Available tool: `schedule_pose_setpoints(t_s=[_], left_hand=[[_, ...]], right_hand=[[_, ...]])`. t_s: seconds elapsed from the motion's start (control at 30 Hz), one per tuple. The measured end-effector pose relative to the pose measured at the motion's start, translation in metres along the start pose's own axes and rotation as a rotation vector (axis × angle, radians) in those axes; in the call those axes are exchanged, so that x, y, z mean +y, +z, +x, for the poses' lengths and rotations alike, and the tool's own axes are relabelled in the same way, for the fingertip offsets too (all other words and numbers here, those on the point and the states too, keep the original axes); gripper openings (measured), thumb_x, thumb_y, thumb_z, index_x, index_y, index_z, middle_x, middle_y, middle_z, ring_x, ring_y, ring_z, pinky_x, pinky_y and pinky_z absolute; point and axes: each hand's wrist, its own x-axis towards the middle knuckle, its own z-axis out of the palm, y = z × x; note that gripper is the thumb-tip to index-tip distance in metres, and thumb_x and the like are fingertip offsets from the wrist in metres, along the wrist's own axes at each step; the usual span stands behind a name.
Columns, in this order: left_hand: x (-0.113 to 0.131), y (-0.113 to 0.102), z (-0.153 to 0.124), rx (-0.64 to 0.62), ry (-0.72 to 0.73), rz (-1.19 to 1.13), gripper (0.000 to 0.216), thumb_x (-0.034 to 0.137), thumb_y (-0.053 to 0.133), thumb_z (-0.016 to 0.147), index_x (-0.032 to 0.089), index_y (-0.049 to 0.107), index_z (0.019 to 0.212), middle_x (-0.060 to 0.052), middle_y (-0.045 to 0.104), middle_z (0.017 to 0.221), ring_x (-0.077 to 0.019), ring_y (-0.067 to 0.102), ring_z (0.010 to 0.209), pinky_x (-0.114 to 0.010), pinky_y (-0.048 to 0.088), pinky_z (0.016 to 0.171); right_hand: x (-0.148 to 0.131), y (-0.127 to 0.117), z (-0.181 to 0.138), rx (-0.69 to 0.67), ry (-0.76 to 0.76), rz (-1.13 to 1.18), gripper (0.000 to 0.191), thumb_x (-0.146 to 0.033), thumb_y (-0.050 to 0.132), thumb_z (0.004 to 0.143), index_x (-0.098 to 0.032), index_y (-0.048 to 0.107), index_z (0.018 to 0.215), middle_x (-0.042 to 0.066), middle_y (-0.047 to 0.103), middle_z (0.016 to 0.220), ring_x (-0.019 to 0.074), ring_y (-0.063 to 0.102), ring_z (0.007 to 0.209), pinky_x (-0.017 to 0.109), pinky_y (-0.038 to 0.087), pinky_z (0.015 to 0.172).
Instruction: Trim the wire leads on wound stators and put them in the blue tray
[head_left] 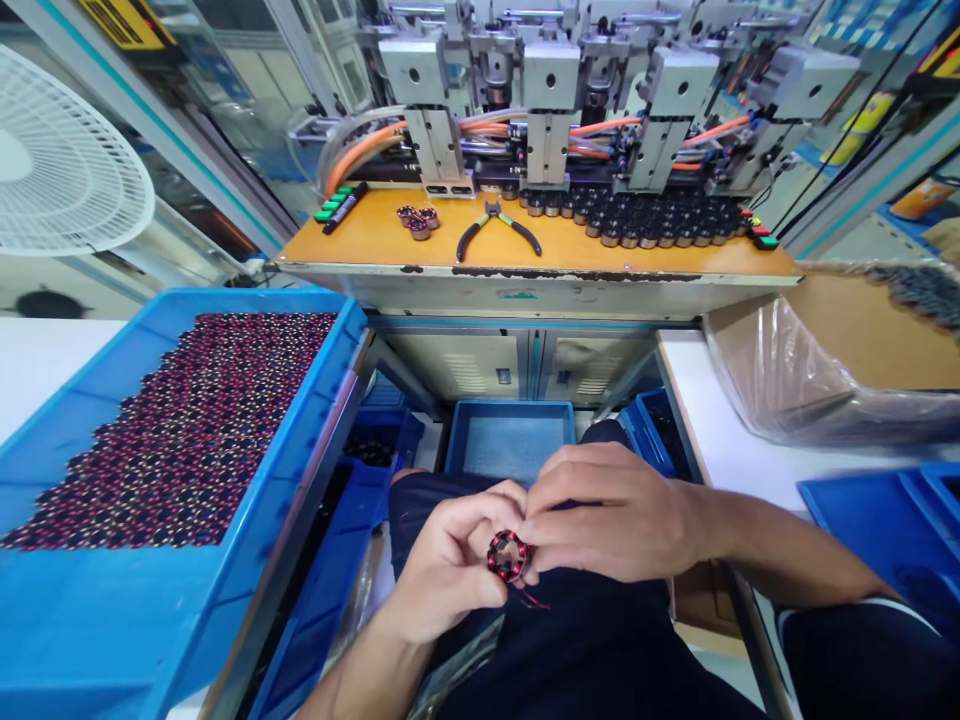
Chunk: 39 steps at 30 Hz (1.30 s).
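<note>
My left hand (454, 575) is closed on a small ring-shaped motor stator (494, 562) with dark red windings and black parts, held upright over my lap between thumb and fingers. Its open face points towards me. Thin red wire ends (534, 600) hang below its right side. My right hand (615, 510) reaches across from the right, its fingers bunched together at the stator's upper right edge. Whatever lies between those fingertips is hidden.
A blue tray (300, 480) of many similar stators stands left. On the orange bench (360, 240) ahead lie cutters (495, 212), a few stators (420, 228), markers (343, 212) and rows of dark parts (652, 218), below machine heads (551, 75). Right is a plastic-lined box (787, 370); left, a fan (67, 150).
</note>
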Motion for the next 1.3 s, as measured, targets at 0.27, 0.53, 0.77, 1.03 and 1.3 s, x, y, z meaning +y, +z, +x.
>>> schedule_pose_setpoints(t_s=[0.27, 0.53, 0.77, 1.03, 1.3], left_hand=[[0.001, -0.001, 0.000, -0.003, -0.007, -0.023, 0.032, 0.036, 0.088, 0.063, 0.019, 0.076, 0.087, -0.004, 0.057, 0.087, -0.0087, 0.055, 0.059, -0.021, 0.050, 0.053], [0.000, -0.007, 0.005, -0.020, 0.140, 0.090, 0.031, 0.032, 0.087, 0.067, 0.024, 0.077, 0.096, -0.002, 0.057, 0.088, -0.0081, 0.055, 0.067, -0.019, 0.050, 0.060], [0.005, -0.007, 0.005, 0.094, 0.338, 0.349, 0.039, 0.019, 0.085, 0.070, 0.030, 0.075, 0.107, -0.004, 0.063, 0.100, -0.0126, 0.064, 0.084, -0.021, 0.054, 0.071], [0.010, -0.009, -0.004, 0.088, 0.166, 0.329, 0.027, 0.015, 0.072, 0.084, 0.028, 0.072, 0.107, 0.001, 0.072, 0.077, -0.0077, 0.068, 0.064, -0.015, 0.055, 0.064], [0.006, -0.010, -0.002, 0.060, 0.341, 0.298, 0.026, 0.012, 0.073, 0.082, 0.026, 0.072, 0.104, -0.003, 0.066, 0.109, -0.0104, 0.071, 0.077, -0.023, 0.061, 0.071]], right_hand=[[0.004, 0.004, 0.000, 0.013, -0.037, -0.035, 0.008, -0.018, 0.066, 0.093, -0.012, 0.067, 0.087, 0.008, 0.070, 0.081, 0.0166, 0.064, 0.073, 0.029, 0.052, 0.067], [-0.002, 0.026, -0.009, 0.278, 0.061, -0.075, 0.016, -0.015, 0.056, 0.098, -0.009, 0.067, 0.087, 0.008, 0.069, 0.078, 0.0139, 0.062, 0.070, 0.026, 0.052, 0.064], [-0.008, 0.043, -0.013, 0.410, 0.264, -0.056, 0.014, -0.017, 0.055, 0.099, -0.013, 0.063, 0.088, 0.006, 0.065, 0.079, 0.0118, 0.062, 0.071, 0.022, 0.052, 0.066], [-0.004, 0.041, -0.014, 0.375, 0.188, -0.138, 0.015, -0.016, 0.054, 0.098, -0.011, 0.061, 0.085, 0.007, 0.064, 0.076, 0.0120, 0.060, 0.069, 0.022, 0.051, 0.065], [-0.006, 0.045, -0.011, 0.420, 0.249, -0.251, 0.010, -0.009, 0.056, 0.094, -0.012, 0.060, 0.086, 0.006, 0.063, 0.076, 0.0128, 0.060, 0.069, 0.023, 0.050, 0.063]])
